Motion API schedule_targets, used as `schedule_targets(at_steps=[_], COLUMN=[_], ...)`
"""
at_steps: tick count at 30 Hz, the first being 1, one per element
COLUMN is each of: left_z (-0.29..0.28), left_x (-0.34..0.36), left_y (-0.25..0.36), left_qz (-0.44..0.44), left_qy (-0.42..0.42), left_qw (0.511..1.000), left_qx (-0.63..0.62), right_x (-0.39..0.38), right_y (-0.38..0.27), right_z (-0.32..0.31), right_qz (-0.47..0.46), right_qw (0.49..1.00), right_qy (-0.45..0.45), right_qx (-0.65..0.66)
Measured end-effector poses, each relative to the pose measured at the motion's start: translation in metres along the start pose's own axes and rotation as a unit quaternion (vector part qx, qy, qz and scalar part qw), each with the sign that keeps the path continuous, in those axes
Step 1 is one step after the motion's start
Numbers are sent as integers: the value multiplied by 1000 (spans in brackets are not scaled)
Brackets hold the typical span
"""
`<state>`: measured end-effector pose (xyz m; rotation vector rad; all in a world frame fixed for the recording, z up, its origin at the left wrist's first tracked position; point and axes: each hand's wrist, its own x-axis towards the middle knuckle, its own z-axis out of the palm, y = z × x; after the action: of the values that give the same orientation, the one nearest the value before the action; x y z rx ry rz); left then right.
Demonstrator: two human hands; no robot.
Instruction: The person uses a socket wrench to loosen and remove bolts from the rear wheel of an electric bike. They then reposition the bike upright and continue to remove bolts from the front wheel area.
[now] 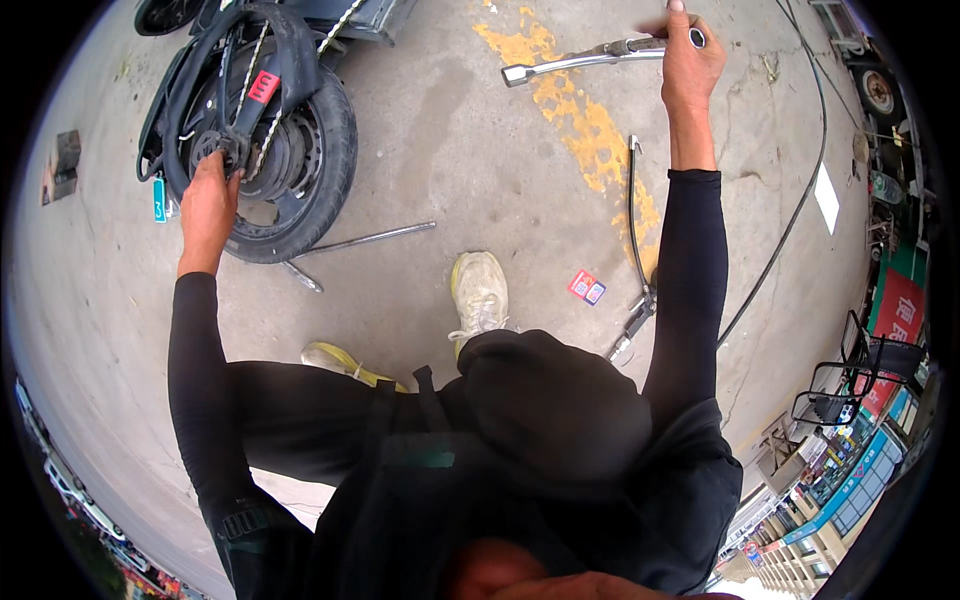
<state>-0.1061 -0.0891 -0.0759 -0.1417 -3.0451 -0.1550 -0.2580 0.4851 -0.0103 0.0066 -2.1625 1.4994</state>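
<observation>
The left hand [208,205] was closed on the hub of the scooter wheel [262,140], apparently steadying it, while the right hand [688,62], well apart, was wrapped around a chrome wrench [585,60] whose socket end pointed toward that wheel.

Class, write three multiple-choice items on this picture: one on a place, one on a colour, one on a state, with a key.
1. Where is the left hand?
A. on the wheel
B. on the shoe
C. on the card

2. What colour are the sleeves?
A. white
B. black
C. red

3. What is the state of the right hand?
A. open and empty
B. flat on the ground
C. shut on the metal wrench

Key: 1 A, the fingers rest at the wheel's hub. 2 B, both forearms are covered in black. 3 C, the fingers wrap the wrench's handle.
</observation>
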Motion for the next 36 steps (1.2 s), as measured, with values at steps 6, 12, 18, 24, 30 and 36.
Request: schedule_targets(at_steps=[6,12,18,24,30,36], left_z=[-34,-50,-56,-51,-8,-14], left_x=[14,20,11,0,0,11], left_y=[-12,-9,-30,-51,-38,-32], left_qz=[-47,-51,-142,-392,-427,-357], left_qy=[-72,-89,-20,-3,-78,-83], left_qw=[993,989,964,693,741,854], left_qx=[-86,-107,-224,-605,-512,-370], right_x=[-140,-291,-319,-302,-359,-417], right_y=[-8,56,96,50,-8,-2], right_z=[-71,-90,-72,-57,38,83], right_qz=[199,468,471,166,138,-21], right_qw=[979,882,872,923,920,871], right_qy=[31,-44,-67,-122,-352,-487], right_qx=[-39,-22,-114,-324,-104,-70])
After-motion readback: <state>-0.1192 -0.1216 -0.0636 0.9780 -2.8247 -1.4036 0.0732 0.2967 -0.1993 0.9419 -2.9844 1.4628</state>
